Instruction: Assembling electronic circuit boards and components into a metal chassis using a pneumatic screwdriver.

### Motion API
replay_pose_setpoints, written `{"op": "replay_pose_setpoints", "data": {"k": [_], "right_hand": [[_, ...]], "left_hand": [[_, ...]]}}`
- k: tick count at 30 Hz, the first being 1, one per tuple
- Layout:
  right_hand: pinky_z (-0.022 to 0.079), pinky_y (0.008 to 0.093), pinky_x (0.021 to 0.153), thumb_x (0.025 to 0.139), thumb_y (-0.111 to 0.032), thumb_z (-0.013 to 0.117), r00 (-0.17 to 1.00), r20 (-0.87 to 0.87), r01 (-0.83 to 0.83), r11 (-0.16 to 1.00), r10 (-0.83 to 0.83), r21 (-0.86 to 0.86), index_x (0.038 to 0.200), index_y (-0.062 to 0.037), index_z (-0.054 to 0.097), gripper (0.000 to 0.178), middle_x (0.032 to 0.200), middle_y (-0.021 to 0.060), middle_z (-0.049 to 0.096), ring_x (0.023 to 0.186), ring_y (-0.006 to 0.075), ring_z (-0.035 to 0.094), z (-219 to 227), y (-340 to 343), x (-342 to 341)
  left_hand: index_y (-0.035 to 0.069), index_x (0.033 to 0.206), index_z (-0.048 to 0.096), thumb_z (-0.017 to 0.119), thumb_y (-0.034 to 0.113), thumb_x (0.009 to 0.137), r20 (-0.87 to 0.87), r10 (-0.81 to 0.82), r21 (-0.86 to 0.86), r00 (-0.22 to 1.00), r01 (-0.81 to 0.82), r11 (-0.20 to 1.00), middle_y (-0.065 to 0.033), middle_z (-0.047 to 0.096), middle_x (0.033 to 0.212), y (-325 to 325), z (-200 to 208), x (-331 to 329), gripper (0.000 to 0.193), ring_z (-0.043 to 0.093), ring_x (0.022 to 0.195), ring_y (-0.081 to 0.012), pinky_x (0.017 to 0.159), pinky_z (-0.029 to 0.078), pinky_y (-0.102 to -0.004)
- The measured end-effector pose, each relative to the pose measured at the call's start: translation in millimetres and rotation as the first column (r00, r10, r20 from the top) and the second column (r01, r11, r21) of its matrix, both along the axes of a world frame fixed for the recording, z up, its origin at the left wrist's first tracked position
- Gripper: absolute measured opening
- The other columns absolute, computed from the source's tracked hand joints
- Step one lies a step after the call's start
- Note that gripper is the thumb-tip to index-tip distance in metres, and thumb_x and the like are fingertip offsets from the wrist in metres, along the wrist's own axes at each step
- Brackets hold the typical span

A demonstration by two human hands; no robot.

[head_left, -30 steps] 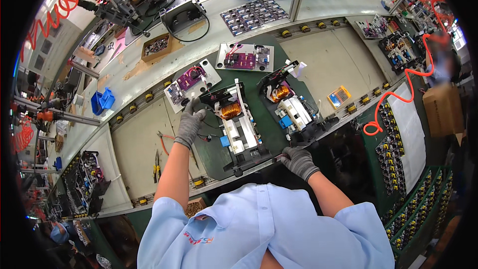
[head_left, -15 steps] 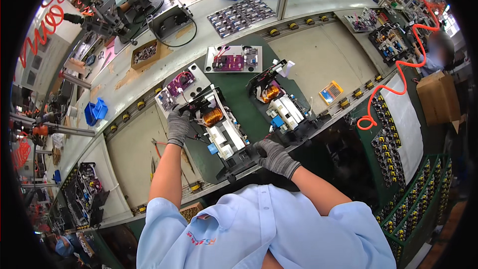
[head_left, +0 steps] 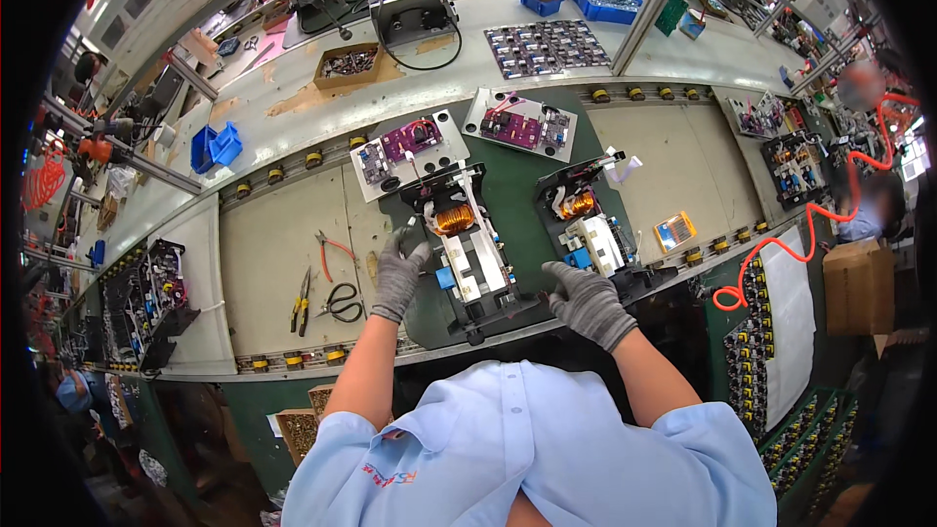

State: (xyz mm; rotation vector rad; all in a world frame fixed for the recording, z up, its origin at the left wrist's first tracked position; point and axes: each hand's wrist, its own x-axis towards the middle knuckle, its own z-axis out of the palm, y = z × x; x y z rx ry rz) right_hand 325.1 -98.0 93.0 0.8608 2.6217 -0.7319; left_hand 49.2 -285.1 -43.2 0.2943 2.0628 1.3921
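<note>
Left hand (head_left: 398,278) nearer torso (head_left: 522,429) (beside chassis (head_left: 474,259))

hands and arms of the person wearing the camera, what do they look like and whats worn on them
The left hand and right hand both wear close-fitting, mottled grey gloves that end around the wrist. The forearms are bare, and the light blue sleeves are short and loose.
</note>
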Motion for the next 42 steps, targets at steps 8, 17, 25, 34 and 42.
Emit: {"op": "replay_pose_setpoints", "data": {"k": [8, 17, 25, 34, 42], "right_hand": [[0.055, 0.0423, 0.082, 0.076, 0.000, 0.061, 0.948, -0.314, 0.132, 0.966, -0.056, 0.224, 0.117, -0.0056, 0.064, 0.042, 0.099, 0.0159, 0.068, 0.090, 0.0338, 0.066, 44, 86, 78], [0.046, 0.0433, 0.099, 0.063, -0.020, 0.080, 0.984, -0.037, -0.158, 0.941, 0.177, 0.300, 0.119, -0.0159, 0.064, 0.059, 0.119, 0.0063, 0.063, 0.111, 0.0288, 0.061, 13, 122, 112], [0.053, 0.0438, 0.083, 0.073, -0.024, 0.074, 0.899, 0.152, -0.430, 0.892, 0.410, 0.137, 0.102, -0.0146, 0.069, 0.031, 0.095, 0.0078, 0.069, 0.094, 0.0280, 0.069, -9, 137, 101], [0.056, 0.0442, 0.076, 0.082, -0.013, 0.061, 0.867, 0.052, -0.498, 0.864, 0.495, 0.075, 0.098, -0.0105, 0.070, 0.019, 0.094, 0.0122, 0.072, 0.090, 0.0287, 0.072, -8, 147, 107], [0.054, 0.0470, 0.069, 0.079, -0.015, 0.064, 0.893, -0.102, -0.421, 0.894, 0.438, 0.150, 0.098, -0.0105, 0.066, 0.020, 0.091, 0.0116, 0.068, 0.084, 0.0312, 0.070, -28, 146, 117]], "left_hand": [[0.005, 0.111, 0.071, 0.067, 0.029, 0.093, -0.349, 0.045, 0.066, 0.936, -0.023, 0.998, -0.0061, 0.072, 0.084, 49, -11, -23, 0.031, 0.059, 0.064, -0.0142, 0.062, 0.049, -0.0301], [0.017, 0.087, 0.057, 0.072, 0.041, 0.089, 0.770, 0.327, 0.107, 0.549, -0.615, 0.781, 0.0065, 0.047, 0.060, 12, -73, -10, 0.029, 0.051, 0.051, -0.0111, 0.041, 0.035, -0.0253], [-0.003, 0.125, 0.057, 0.076, 0.033, 0.083, -0.580, -0.178, -0.587, 0.795, -0.257, 0.768, -0.0114, 0.066, 0.099, -62, 39, -23, 0.058, 0.064, 0.085, -0.0189, 0.076, 0.053, -0.0309], [-0.002, 0.129, 0.057, 0.068, 0.019, 0.090, -0.245, -0.409, -0.129, 0.879, 0.388, 0.912, -0.0156, 0.069, 0.115, 169, 146, 152, 0.045, 0.067, 0.103, -0.0199, 0.093, 0.052, -0.0328], [0.006, 0.113, 0.065, 0.063, 0.041, 0.091, -0.442, -0.661, -0.548, 0.607, 0.401, 0.734, -0.0199, 0.071, 0.101, 297, 73, 162, 0.041, 0.067, 0.095, -0.0375, 0.085, 0.052, -0.0476]]}}
